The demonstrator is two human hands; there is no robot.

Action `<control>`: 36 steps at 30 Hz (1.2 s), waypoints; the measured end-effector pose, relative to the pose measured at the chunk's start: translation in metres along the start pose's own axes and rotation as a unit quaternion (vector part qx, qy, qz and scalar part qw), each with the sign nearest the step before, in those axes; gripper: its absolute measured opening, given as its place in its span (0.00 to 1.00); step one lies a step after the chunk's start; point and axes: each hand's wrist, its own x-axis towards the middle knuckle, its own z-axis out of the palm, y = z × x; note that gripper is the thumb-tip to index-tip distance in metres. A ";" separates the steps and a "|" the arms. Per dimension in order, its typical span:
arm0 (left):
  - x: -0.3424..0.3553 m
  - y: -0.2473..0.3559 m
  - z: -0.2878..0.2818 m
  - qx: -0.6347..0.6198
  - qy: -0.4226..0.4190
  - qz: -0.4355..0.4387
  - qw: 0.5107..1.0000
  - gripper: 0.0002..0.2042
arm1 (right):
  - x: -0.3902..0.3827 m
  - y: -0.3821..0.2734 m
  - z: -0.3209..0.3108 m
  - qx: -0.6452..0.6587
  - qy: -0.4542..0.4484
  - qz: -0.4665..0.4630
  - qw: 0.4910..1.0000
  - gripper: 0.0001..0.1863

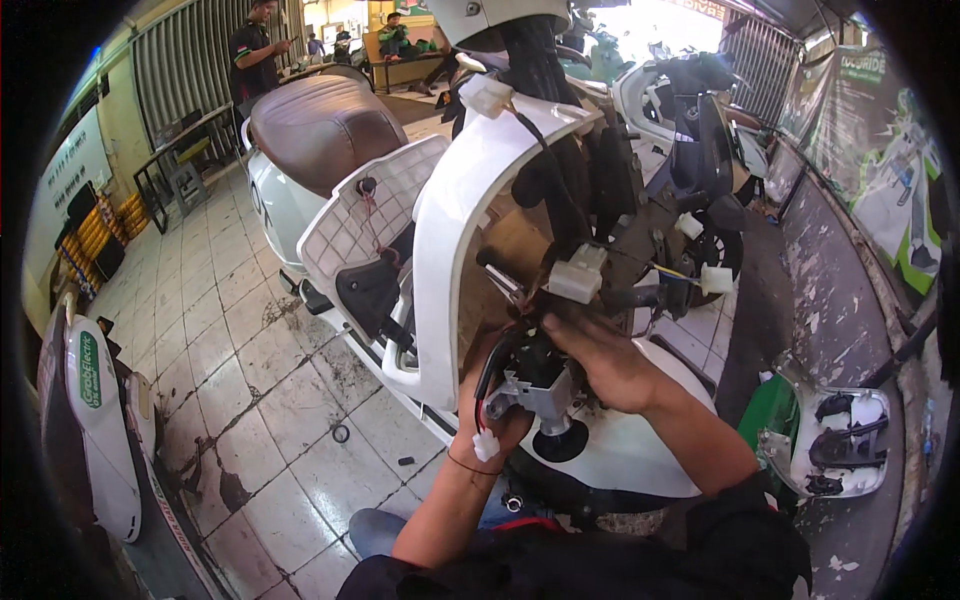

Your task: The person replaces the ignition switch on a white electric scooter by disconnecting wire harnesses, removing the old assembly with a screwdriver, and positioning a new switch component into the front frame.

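In front of the opened front of a white scooter [437, 260], my left hand [512, 427] is closed around an ignition switch [541, 393] with a silver metal body and a round black end. Its fingers are partly hidden behind it. A black cable with red wire runs from the switch to a small white plug [486, 444] hanging over my left wrist. My right hand [612, 360] is closed beside the switch, just under a large white connector [578, 276]; what its fingertips pinch is hidden. More white connectors [716, 281] dangle on wires to the right.
A removed white and green panel [850, 440] leans by the right wall. Another scooter part [100, 420] stands at the left edge, and more scooters [690, 130] at the back. A small black ring [341, 433] lies on the tiles. A person [255, 60] stands far left.
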 end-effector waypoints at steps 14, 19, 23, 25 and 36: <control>0.002 0.002 0.005 0.009 0.039 0.054 0.998 0.09 | 0.029 -0.038 0.004 0.543 0.067 0.267 0.794 0.22; 0.003 0.003 0.006 0.028 0.038 0.059 0.997 0.09 | 0.034 -0.043 0.007 0.520 0.097 0.278 0.802 0.22; 0.002 0.005 0.013 0.033 0.048 0.054 0.997 0.09 | 0.038 -0.048 0.002 0.546 0.100 0.269 0.787 0.23; 0.003 0.006 0.017 0.045 0.052 0.064 0.996 0.08 | 0.040 -0.053 0.000 0.563 0.097 0.267 0.776 0.20; 0.013 0.004 0.006 0.073 0.050 0.073 0.993 0.06 | 0.053 -0.064 -0.001 0.481 0.105 0.317 0.811 0.18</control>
